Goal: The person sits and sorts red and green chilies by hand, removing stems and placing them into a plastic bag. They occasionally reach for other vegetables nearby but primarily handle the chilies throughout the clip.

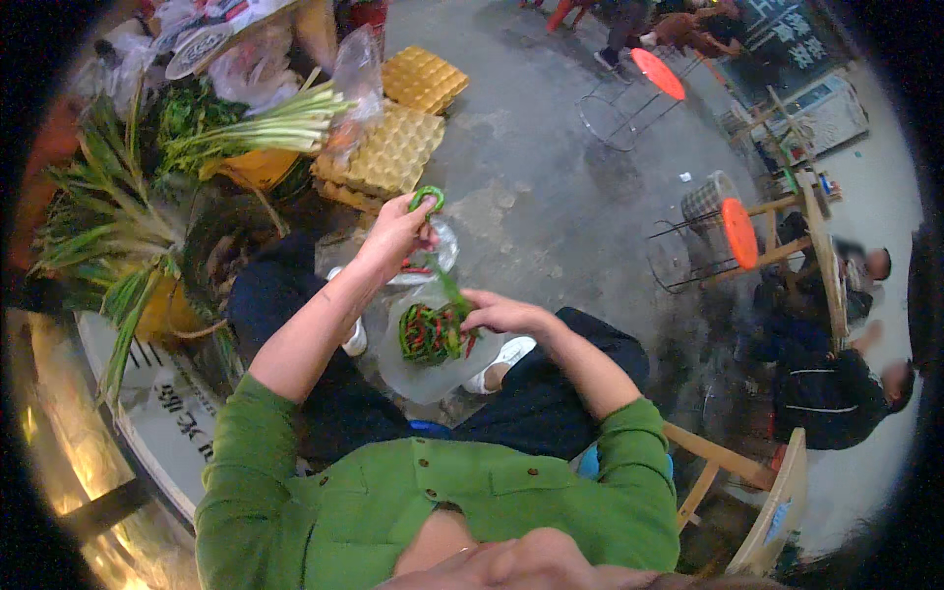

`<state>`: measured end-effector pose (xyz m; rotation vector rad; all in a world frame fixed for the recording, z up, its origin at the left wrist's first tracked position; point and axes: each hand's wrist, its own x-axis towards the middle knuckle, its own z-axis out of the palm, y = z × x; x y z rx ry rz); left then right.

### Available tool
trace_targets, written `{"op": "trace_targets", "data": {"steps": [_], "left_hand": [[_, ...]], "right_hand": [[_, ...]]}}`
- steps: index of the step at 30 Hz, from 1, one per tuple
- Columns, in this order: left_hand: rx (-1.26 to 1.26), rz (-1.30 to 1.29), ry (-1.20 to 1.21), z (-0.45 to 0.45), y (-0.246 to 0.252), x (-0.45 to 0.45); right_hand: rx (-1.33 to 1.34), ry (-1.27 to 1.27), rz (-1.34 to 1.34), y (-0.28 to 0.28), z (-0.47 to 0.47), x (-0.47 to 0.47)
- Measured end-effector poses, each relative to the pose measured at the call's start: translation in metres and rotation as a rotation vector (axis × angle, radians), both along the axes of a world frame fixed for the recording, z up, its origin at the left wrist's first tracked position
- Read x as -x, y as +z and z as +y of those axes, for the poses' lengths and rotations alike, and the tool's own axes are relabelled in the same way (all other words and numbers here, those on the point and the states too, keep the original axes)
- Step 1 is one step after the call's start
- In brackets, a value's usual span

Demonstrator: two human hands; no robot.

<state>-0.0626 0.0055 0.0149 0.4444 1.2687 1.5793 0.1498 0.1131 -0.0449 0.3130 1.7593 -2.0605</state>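
My left hand (398,234) is raised over the floor between my knees, its fingers closed around a curled green pepper (428,196). Lower and to the right, my right hand (505,313) pinches a long green pepper (451,286), blurred by motion. Below both hands, a whitish translucent bowl or bag (402,380) holds a heap of red and green chili peppers (431,335). Just beyond it lies a clear plastic bag (445,247) with some red pieces, partly hidden behind my left hand.
Stacked egg trays (402,140), a bundle of pale-stemmed greens (295,118) and long-leaved leeks (125,199) crowd the left. Two orange-topped stools (658,74) and a checkered bin (706,198) stand on the concrete floor. People sit by a wooden frame (818,251) at right.
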Motion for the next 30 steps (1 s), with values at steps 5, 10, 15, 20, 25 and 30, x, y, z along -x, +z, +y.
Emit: {"op": "trace_targets", "data": {"steps": [5, 10, 15, 20, 25, 30], "left_hand": [[0.071, -0.025, 0.003, -0.001, -0.010, -0.008], [0.090, -0.330, -0.166, -0.006, -0.022, -0.030], [0.083, -0.521, -0.167, -0.009, -0.026, -0.049], [0.006, -0.593, -0.081, -0.010, -0.027, -0.059], [0.013, -0.564, -0.137, -0.011, -0.030, -0.062], [0.027, -0.551, -0.118, -0.013, -0.044, -0.070]], "right_hand": [[0.295, -0.182, 0.035, 0.036, 0.011, -0.015], [0.401, -0.362, 0.052, 0.035, 0.011, -0.011], [0.574, -0.501, 0.029, 0.037, 0.008, -0.007], [0.632, -0.546, -0.015, 0.031, 0.010, -0.012], [0.636, -0.565, -0.051, 0.031, 0.011, -0.013], [0.572, -0.622, -0.042, 0.025, 0.001, -0.008]]}}
